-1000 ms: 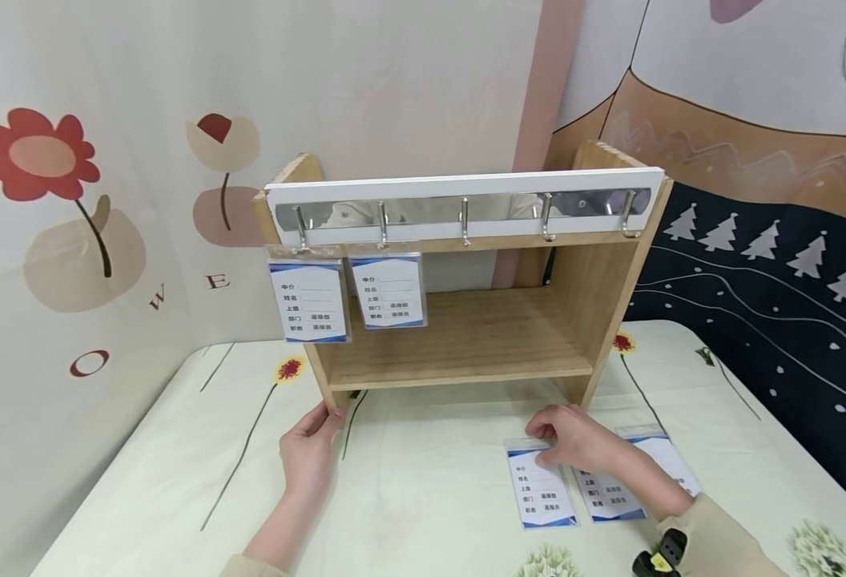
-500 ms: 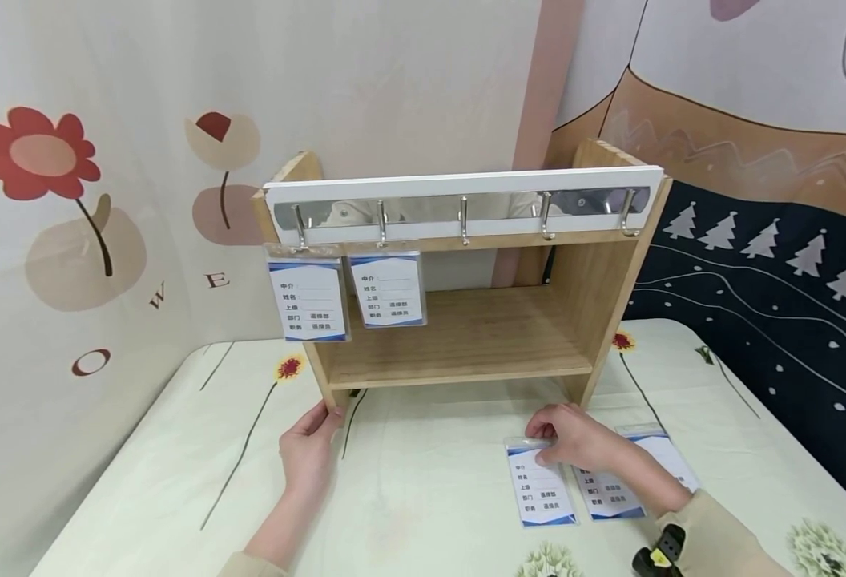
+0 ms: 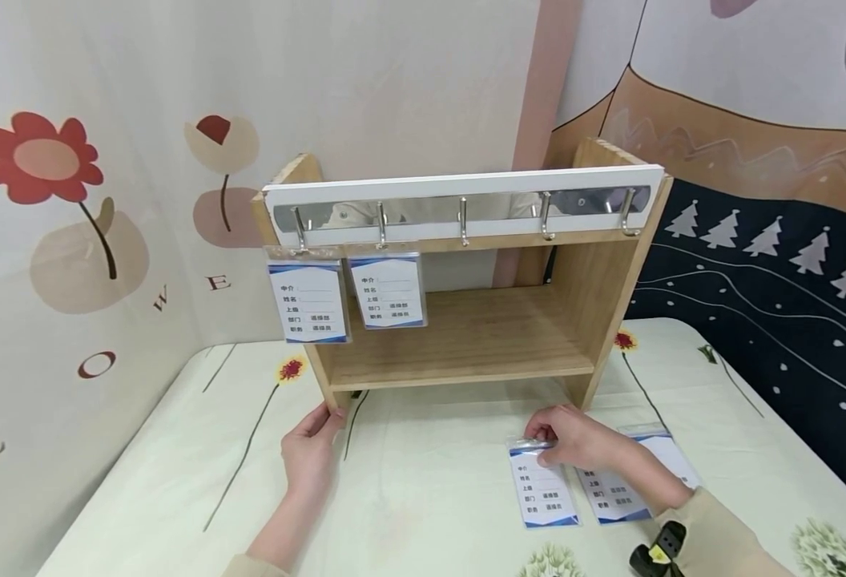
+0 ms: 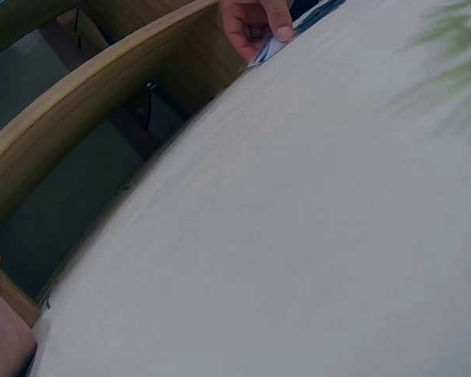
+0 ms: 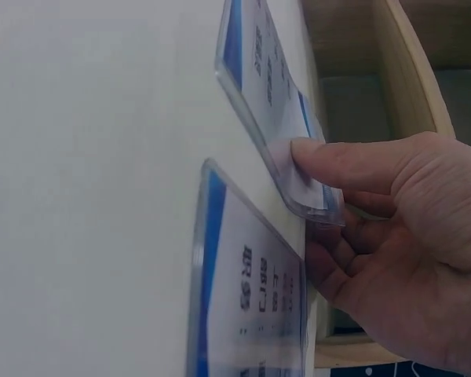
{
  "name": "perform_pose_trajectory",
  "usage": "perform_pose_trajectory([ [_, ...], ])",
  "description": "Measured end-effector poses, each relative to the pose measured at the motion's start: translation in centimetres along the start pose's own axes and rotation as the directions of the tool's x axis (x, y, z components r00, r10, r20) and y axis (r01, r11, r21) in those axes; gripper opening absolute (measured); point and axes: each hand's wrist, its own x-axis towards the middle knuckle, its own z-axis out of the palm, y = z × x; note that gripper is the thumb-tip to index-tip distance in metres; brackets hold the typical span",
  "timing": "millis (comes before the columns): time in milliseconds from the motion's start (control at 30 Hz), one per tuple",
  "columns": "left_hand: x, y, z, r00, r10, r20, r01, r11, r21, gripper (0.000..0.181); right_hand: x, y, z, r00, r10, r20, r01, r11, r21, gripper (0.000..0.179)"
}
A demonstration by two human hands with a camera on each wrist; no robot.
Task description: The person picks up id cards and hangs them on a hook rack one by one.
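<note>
My left hand (image 3: 311,457) grips the foot of the wooden shelf's (image 3: 459,332) left side panel, thumb at its front. In the head view my right hand (image 3: 585,441) is at the top edge of a clear-sleeved name badge (image 3: 544,490) on the cloth. The right wrist view shows the thumb on the badge's (image 5: 279,118) printed face, with the other fingers curled behind its bent top end. Beside it lies a second badge (image 3: 616,498); a third badge (image 3: 671,461) shows past the right forearm, which partly covers both.
Across the shelf's top front runs a white rail (image 3: 423,186) with several metal hooks (image 3: 464,222). Two badges hang at its left, an outer badge (image 3: 311,304) and an inner badge (image 3: 388,292). A flower-printed cloth (image 3: 423,481) covers the table; patterned curtains stand behind.
The top end of the badge under my right thumb now bends and glints a little more. Both hands stay nearly in place, and the head view has shifted very slightly.
</note>
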Motion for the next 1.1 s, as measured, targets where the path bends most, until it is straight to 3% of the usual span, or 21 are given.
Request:
perform_pose_trajectory([
  [300, 0.0, -0.2, 0.0, 1.0, 0.008, 0.0, -0.008, 1.0, 0.002, 0.043, -0.3, 0.4, 0.2, 0.995, -0.058, -0.076, 0.051, 0.995, -0.089, 0.027],
  [500, 0.1, -0.3, 0.0, 1.0, 0.012, 0.002, -0.012, 1.0, 0.001, 0.043, -0.5, 0.2, 0.1, 0.994, -0.074, -0.082, 0.072, 0.997, -0.024, 0.026],
  [833, 0.2, -0.3, 0.0, 1.0, 0.015, 0.007, -0.014, 1.0, -0.005, 0.043, -1.0, -1.1, -0.7, 0.993, -0.015, -0.114, 0.021, 0.998, 0.052, 0.024],
  [1100, 0.0, -0.3, -0.1, 1.0, 0.007, 0.017, -0.007, 1.0, -0.009, 0.043, -1.1, -1.4, -1.1, 0.988, -0.06, -0.142, 0.067, 0.996, 0.05, 0.027],
])
